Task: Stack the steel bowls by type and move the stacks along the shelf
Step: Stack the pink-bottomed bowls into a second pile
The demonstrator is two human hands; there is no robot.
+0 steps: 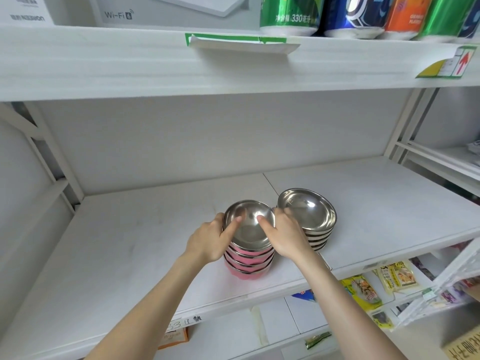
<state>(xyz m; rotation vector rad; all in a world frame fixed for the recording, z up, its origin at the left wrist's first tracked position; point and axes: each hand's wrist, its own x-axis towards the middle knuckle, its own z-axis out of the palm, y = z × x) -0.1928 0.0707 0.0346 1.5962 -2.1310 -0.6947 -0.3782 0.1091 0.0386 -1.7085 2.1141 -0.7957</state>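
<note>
Two stacks of steel bowls stand side by side near the front of the white middle shelf (pixel 130 242). The nearer stack of pink-sided bowls (pixel 248 263) has several bowls. My left hand (pixel 207 242) grips its top bowl's left rim, thumb inside. My right hand (pixel 283 235) grips the right rim of that same bowl, thumb inside too. Just right of it and slightly further back stands the stack of plain steel bowls (pixel 309 216), also several high, touching or nearly touching my right hand.
Drink cans (pixel 291 16) and a Wi-Fi box (pixel 166 9) sit on the shelf above. Snack packets (pixel 363 292) lie on the shelf below. Bare shelf surface stretches left and right of the stacks. A shelf upright (pixel 405 126) bounds the right side.
</note>
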